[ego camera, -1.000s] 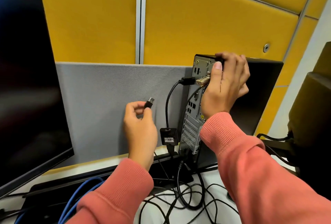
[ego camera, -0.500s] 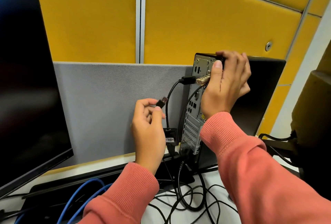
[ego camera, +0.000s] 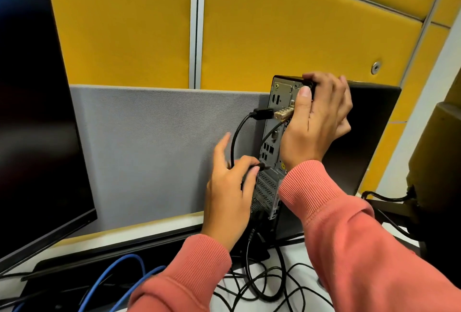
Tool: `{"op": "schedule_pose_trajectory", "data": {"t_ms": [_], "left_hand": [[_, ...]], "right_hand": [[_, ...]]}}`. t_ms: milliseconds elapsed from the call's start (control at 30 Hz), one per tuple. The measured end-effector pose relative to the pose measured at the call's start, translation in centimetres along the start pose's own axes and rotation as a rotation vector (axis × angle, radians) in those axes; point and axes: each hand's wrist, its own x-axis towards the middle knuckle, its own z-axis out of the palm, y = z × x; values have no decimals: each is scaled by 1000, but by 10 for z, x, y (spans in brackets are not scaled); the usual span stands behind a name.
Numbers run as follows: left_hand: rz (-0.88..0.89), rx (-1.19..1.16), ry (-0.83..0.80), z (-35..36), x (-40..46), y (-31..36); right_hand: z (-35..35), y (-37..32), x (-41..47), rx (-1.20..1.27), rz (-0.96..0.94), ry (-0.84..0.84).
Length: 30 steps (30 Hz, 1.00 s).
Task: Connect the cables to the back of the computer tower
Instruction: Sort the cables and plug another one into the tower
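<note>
At the computer tower (ego camera: 272, 137) back panel, left hand (ego camera: 230, 194) pinches a USB plug (ego camera: 263, 167) protruding past thumb and forefinger; right hand (ego camera: 316, 122) grips the tower's top corner.

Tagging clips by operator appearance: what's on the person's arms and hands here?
Both arms wear long salmon-pink sleeves of soft sweatshirt-like fabric, each ending at the wrist in a ribbed cuff. The left hand and right hand are bare: no gloves, and no rings or watch that can be seen. The sleeves show no logos or markings.
</note>
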Motion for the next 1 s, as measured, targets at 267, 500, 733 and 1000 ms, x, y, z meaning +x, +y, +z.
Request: {"op": "schedule_pose_trajectory", "data": {"t_ms": [267, 500, 733, 1000], "left_hand": [[27, -92, 63, 16, 4, -6], [-140, -188, 84, 19, 7, 1], [-125, -129, 60, 19, 10, -2], [-123, -123, 50, 22, 15, -2]], "right_hand": [[0, 1, 0, 1, -3, 6], [1, 1, 0, 14, -6, 12], [1, 1, -1, 7, -7, 17], [2, 1, 0, 4, -7, 18]]}}
